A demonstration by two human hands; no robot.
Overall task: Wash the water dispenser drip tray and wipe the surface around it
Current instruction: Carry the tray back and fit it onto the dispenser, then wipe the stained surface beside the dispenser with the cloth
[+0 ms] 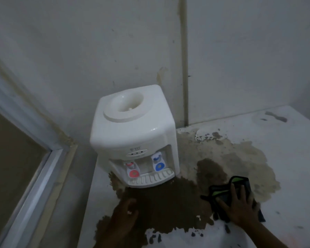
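A white tabletop water dispenser (134, 133) stands in the corner, with a red tap at left and a blue tap at right. Its slotted white drip tray (151, 179) sits in place at the foot of the dispenser. A wide brown stain (168, 203) covers the white surface in front and to the right. My right hand (240, 206) presses flat, fingers spread, on a dark cloth with green trim (227, 187) lying on the stain right of the tray. My left hand (124, 213) hovers over the stain below the tray, fingers loosely curled, holding nothing.
Dingy white walls meet behind the dispenser, with a vertical strip (185, 68) running down at its right. A white-framed panel (34, 176) drops away at the left edge of the surface. Peeled, flaky patches (204, 135) mark the surface beside the dispenser.
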